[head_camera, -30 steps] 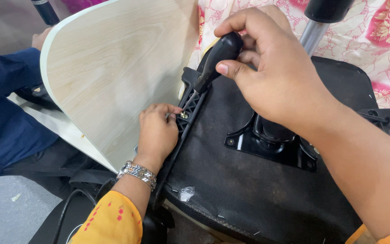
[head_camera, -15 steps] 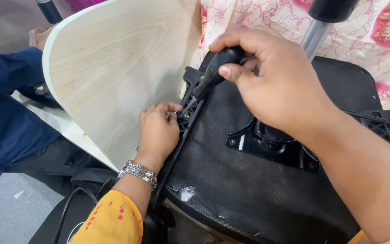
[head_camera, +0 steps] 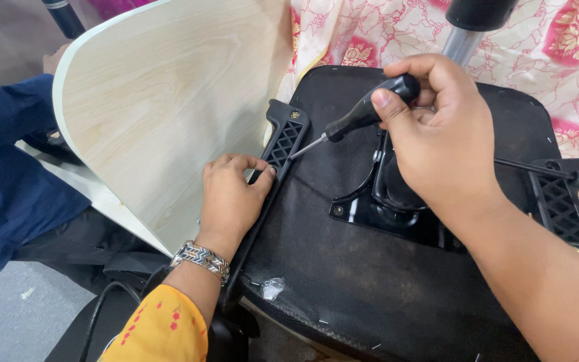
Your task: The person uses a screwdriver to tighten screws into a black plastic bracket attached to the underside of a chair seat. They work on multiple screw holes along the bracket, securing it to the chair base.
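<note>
Right now your right hand [head_camera: 447,144] is clenched around the black handle of a screwdriver [head_camera: 363,115], thumb pressed along the grip, with the thin metal shaft slanting down to the left. Its tip sits at the black lattice-patterned plastic bracket [head_camera: 283,141] that runs along the left edge of the upturned chair seat [head_camera: 343,281]. Your left hand [head_camera: 232,194] lies loosely curled on that same bracket, fingertips touching it just below the screwdriver tip, gripping nothing; a metal watch band [head_camera: 201,258] circles its wrist.

No packages, labels or signs show anywhere. The seat's black fabric underside fills the near middle, with a glossy black metal mounting plate [head_camera: 376,214] under your right hand and a second lattice bracket [head_camera: 561,211] at the right. A pale wood-grain curved panel [head_camera: 169,114] stands to the left, touching the seat's left edge. Beyond it at the far left sits a person in a dark blue sleeve [head_camera: 5,167]. Floral pink cloth [head_camera: 557,60] lies at the far right.
</note>
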